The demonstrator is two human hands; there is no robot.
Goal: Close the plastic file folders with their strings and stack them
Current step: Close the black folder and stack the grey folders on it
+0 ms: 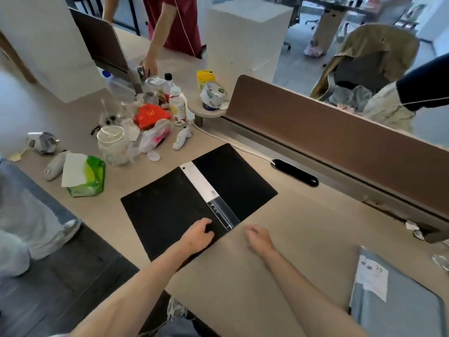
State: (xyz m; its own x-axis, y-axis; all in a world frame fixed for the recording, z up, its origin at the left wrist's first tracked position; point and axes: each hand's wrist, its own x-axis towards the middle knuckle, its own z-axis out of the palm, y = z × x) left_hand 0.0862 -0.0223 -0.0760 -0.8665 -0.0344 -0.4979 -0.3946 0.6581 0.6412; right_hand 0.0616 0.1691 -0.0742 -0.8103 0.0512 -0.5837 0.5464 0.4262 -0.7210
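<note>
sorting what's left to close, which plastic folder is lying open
The black plastic folder under the left hand lies spread open; the grey plastic folder at the desk's right edge is shut.

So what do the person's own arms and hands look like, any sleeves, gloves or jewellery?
Both forearms are bare as far as the frame shows: no sleeves. The left hand and right hand wear no gloves, and no watch, ring or bracelet shows.

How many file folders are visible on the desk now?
2. A black folder lies open at the desk's middle, under the left hand. A grey folder lies closed at the near right corner. None seems hidden.
</note>
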